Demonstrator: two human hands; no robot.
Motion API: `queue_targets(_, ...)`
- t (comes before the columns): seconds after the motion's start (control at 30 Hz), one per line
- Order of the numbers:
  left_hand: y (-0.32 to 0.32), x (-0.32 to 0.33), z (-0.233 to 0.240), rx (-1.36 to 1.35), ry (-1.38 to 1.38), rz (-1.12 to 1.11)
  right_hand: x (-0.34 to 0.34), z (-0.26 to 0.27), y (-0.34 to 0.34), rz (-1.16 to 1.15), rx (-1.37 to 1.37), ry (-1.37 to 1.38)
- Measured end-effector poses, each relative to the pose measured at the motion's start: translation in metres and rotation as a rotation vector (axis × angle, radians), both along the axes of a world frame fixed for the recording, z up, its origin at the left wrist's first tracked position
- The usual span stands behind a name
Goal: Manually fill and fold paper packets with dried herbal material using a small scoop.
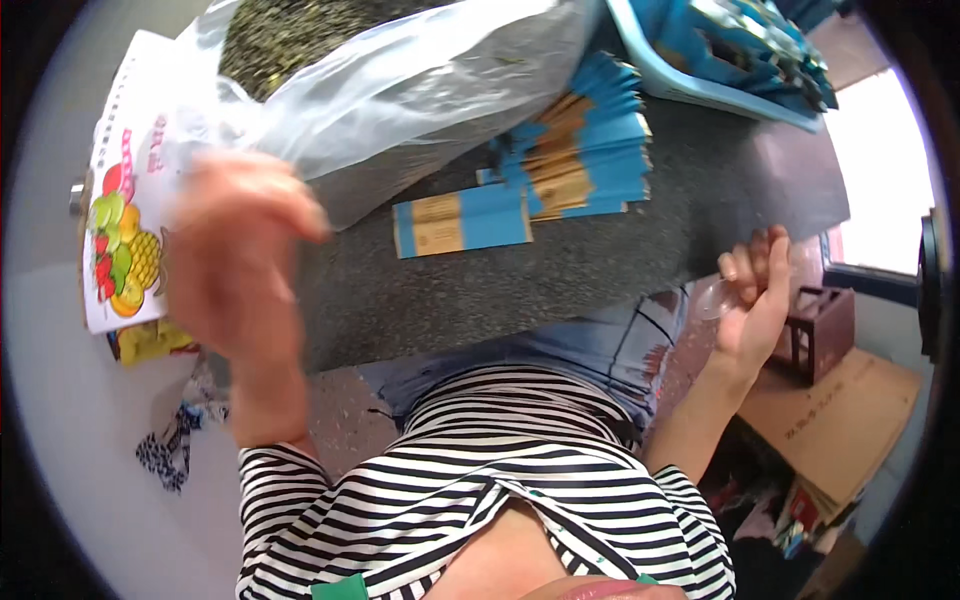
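My left hand (244, 251) is blurred, raised over the left end of the dark speckled tabletop (420, 307), in front of a clear plastic bag (420, 97). Dried, crumbled green leaves (300, 45) fill this bag; whether the hand holds anything is hidden by blur. Beyond the table's front right edge, my right hand (757, 292) has its fingers curled on a small clear plastic cup (718, 299). Between the hands lies one flat blue and tan packet (461, 220). A fanned stack of matching packets (581, 150) rests beside the bag.
A light-blue plastic basket (720, 94) holding several blue packets (720, 45) stands at the back right. A white carton printed with fruit (127, 232) borders the left. Down on the right are a dark red stool (825, 330) and flattened cardboard (840, 420).
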State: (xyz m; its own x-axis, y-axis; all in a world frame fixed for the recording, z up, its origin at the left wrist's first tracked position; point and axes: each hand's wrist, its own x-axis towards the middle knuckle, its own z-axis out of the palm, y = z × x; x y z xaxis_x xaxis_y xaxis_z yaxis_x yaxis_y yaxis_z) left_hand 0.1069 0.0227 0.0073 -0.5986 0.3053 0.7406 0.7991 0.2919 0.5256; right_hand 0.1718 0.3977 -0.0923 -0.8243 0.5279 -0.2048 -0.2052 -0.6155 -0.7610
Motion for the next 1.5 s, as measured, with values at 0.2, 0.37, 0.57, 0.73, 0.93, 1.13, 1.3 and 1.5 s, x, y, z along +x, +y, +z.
queue_targets(0.2,0.039,0.042,-0.065,-0.448,-0.202,0.209,-0.026,-0.005,-0.042,0.300,0.113,0.109)
queue_targets(0.37,0.046,0.033,-0.082,-0.560,-0.251,0.352,-0.032,-0.019,-0.049,0.294,0.382,0.199)
queue_targets(0.57,0.037,0.025,-0.087,-0.562,-0.214,0.366,-0.034,-0.026,-0.057,0.236,0.595,0.327)
queue_targets(0.73,0.037,0.027,-0.096,-0.515,-0.183,0.450,-0.028,-0.023,-0.065,0.203,0.853,0.162)
queue_targets(0.93,0.028,0.037,-0.088,-0.437,-0.152,0.543,-0.023,-0.016,-0.065,0.257,0.781,0.104)
queue_targets(1.13,0.017,0.054,-0.085,-0.198,-0.228,0.490,-0.026,-0.021,-0.053,0.278,0.495,0.145)
queue_targets(1.3,0.023,0.054,-0.072,0.074,-0.226,0.356,-0.027,-0.015,-0.043,0.244,0.155,0.157)
queue_targets(1.5,0.022,0.061,-0.069,0.003,-0.135,0.368,0.002,0.019,-0.077,0.436,0.251,0.286)
